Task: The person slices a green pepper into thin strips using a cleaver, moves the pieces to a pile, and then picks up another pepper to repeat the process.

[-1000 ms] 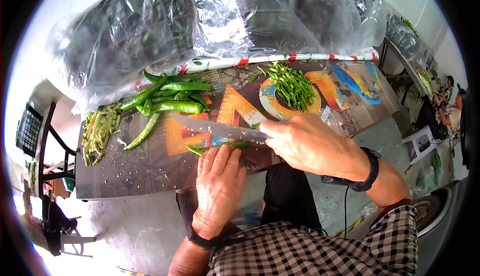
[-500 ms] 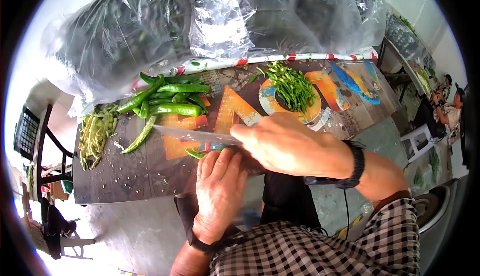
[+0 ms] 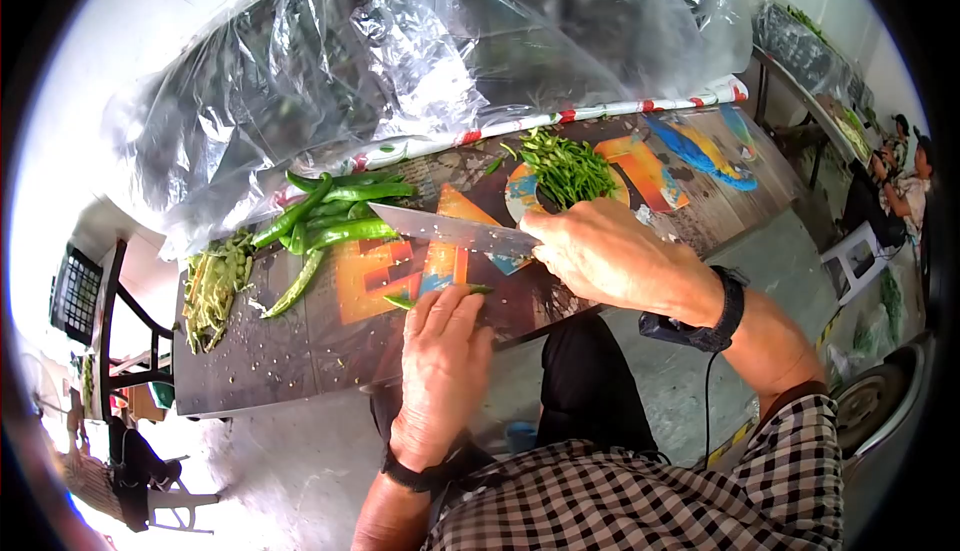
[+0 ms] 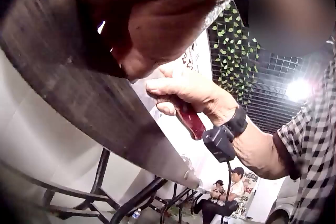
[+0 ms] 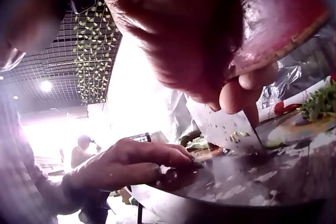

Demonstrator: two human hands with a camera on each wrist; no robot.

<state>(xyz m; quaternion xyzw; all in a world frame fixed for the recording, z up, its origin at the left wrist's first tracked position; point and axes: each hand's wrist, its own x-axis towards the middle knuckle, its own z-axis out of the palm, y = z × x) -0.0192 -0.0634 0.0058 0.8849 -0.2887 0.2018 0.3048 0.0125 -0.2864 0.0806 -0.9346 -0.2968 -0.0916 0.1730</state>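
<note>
In the head view, my left hand (image 3: 445, 371) rests its fingertips on a slim green pepper piece (image 3: 400, 301) near the table's front edge; the piece shows on both sides of the fingers. Where the left thumb lies I cannot tell. My right hand (image 3: 625, 261) grips a knife, its wide blade (image 3: 455, 231) above the table, beyond the left fingertips and apart from them. The left wrist view shows the right hand (image 4: 194, 90) round the red handle (image 4: 189, 119). In the right wrist view, small bits cling to the blade (image 5: 226, 129), and the left hand (image 5: 126, 166) lies low beside it.
Whole green peppers (image 3: 345, 191) lie at the back left, beside a pale green heap (image 3: 215, 291). Sliced green pepper (image 3: 565, 171) is piled at the back. Clear plastic (image 3: 400, 61) covers things behind the table (image 3: 260, 371). People (image 3: 905, 186) sit far right, near a white stool (image 3: 855, 261).
The knife has lifted away from the left fingertips, toward the back of the table. The left hand stays on the pepper piece. The head view has tilted and shifted slightly.
</note>
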